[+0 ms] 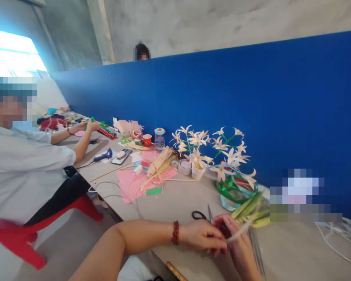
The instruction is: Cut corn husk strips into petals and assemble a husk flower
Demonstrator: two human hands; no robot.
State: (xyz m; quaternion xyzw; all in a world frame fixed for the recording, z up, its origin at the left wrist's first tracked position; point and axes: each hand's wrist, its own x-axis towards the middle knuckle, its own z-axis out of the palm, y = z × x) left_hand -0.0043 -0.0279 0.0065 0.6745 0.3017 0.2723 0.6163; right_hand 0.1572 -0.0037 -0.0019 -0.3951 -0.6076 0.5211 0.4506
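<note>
The table [169, 208] is backed by a blue partition [266, 97] and crowded with white flowers [196, 157], green ribbon [228, 189] and green husks [251, 207] — black-handled scissors [202, 217] are partly hidden. A pale strip [241, 231] is pinched by the left hand's [203, 235] fingertips, before the right hand [239, 245] — whether it is gripped there too cannot be told.

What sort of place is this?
Looks like a craft workshop, probably for handmade flowers: pale, artificial-looking lilies stand on a long worktable, with a blue glue gun and loops of green ribbon on it.
</note>
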